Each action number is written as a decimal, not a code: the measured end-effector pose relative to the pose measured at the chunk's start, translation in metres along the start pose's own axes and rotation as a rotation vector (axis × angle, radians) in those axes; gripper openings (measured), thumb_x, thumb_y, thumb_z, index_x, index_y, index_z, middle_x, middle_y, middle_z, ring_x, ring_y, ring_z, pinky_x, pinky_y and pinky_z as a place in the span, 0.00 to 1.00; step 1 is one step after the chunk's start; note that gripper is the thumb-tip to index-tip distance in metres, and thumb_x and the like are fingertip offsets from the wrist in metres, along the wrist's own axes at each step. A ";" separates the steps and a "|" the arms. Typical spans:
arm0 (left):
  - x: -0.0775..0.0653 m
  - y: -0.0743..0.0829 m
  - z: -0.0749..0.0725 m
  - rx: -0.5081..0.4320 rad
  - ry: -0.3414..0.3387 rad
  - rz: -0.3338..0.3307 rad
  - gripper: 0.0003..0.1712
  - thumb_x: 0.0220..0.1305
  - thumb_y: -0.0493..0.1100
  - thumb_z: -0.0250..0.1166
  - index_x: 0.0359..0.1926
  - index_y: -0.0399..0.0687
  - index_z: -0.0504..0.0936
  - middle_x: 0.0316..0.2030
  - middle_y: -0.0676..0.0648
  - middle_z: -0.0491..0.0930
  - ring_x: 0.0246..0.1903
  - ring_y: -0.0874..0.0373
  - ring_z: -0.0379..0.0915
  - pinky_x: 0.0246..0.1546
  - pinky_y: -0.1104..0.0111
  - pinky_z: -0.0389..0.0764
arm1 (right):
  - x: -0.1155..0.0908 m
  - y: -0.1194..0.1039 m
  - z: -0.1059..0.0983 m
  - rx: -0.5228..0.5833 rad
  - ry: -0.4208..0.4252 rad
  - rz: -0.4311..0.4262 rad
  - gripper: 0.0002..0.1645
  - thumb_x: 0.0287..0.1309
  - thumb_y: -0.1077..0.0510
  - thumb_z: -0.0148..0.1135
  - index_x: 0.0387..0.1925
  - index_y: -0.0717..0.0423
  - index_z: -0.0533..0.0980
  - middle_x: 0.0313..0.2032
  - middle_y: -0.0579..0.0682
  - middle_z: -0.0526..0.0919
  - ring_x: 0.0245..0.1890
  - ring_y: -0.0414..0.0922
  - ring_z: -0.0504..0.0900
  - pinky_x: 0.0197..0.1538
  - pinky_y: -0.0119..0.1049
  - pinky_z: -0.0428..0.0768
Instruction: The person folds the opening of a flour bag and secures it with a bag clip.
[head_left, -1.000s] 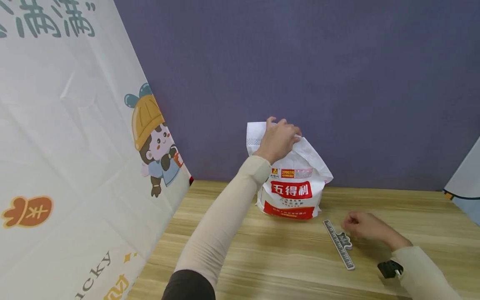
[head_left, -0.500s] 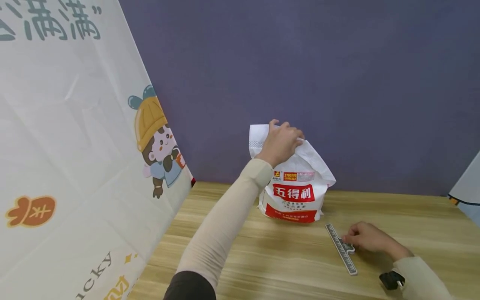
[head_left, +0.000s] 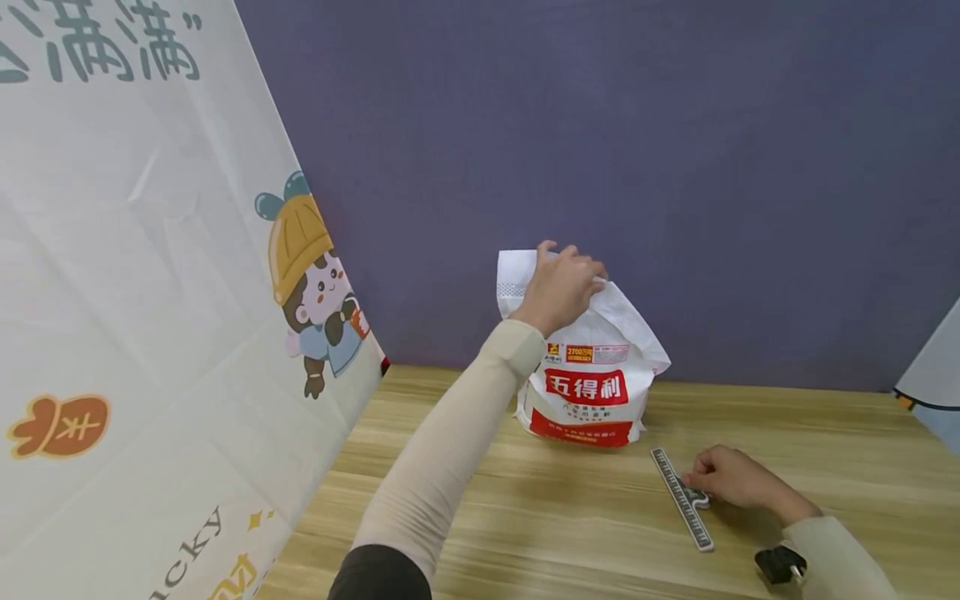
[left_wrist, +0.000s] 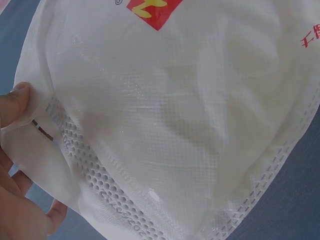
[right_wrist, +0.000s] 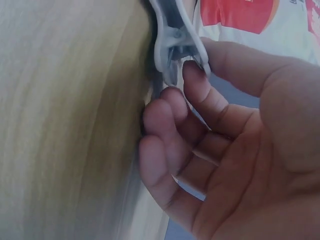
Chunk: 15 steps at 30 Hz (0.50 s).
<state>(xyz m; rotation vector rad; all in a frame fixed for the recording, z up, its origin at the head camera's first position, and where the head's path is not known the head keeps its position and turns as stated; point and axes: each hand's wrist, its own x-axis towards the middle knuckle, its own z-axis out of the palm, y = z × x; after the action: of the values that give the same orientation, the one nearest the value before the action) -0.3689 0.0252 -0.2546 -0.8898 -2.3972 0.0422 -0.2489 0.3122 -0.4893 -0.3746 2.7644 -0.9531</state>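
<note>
A white flour bag (head_left: 585, 410) with red printed panels stands upright on the wooden table. My left hand (head_left: 561, 287) grips its gathered top edge from above. In the left wrist view the thumb (left_wrist: 15, 103) lies on the near side of the white fabric and the other fingers are behind it, partly hidden. To the right of the bag lies a long sealing clip (head_left: 684, 504) with a dark patterned face. My right hand (head_left: 738, 477) pinches the clip's upper handle; the right wrist view shows the thumb and index finger on one lever of the clip (right_wrist: 176, 37), the other fingers loosely curled.
The wooden table (head_left: 585, 517) meets a dark blue-grey backdrop (head_left: 675, 167) behind the bag. A white printed sheet (head_left: 165, 292) with cartoon figures stands along the left side. Another light sheet (head_left: 933, 358) edges in at the far right.
My right hand has come down and left onto the clip's handle and now pinches it. The left hand stays at the bag's top; the view has shifted slightly.
</note>
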 end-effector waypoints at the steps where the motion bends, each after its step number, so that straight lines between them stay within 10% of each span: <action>1: 0.000 0.000 0.000 0.000 -0.002 -0.001 0.13 0.76 0.54 0.58 0.54 0.67 0.86 0.52 0.63 0.87 0.55 0.63 0.76 0.73 0.49 0.57 | -0.001 -0.001 0.000 0.001 0.000 0.002 0.19 0.65 0.50 0.66 0.21 0.52 0.74 0.16 0.41 0.71 0.16 0.36 0.67 0.19 0.28 0.65; 15: -0.001 0.000 0.000 0.005 0.005 0.003 0.13 0.76 0.53 0.58 0.53 0.67 0.86 0.52 0.63 0.87 0.54 0.63 0.76 0.73 0.48 0.58 | -0.009 -0.014 -0.016 0.163 0.013 0.054 0.14 0.71 0.54 0.62 0.33 0.60 0.73 0.24 0.50 0.77 0.21 0.44 0.82 0.23 0.36 0.82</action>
<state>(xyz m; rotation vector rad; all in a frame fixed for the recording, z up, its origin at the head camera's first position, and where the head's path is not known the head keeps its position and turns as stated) -0.3686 0.0246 -0.2549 -0.8899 -2.3899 0.0464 -0.2423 0.3136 -0.4671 -0.2678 2.6689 -1.1609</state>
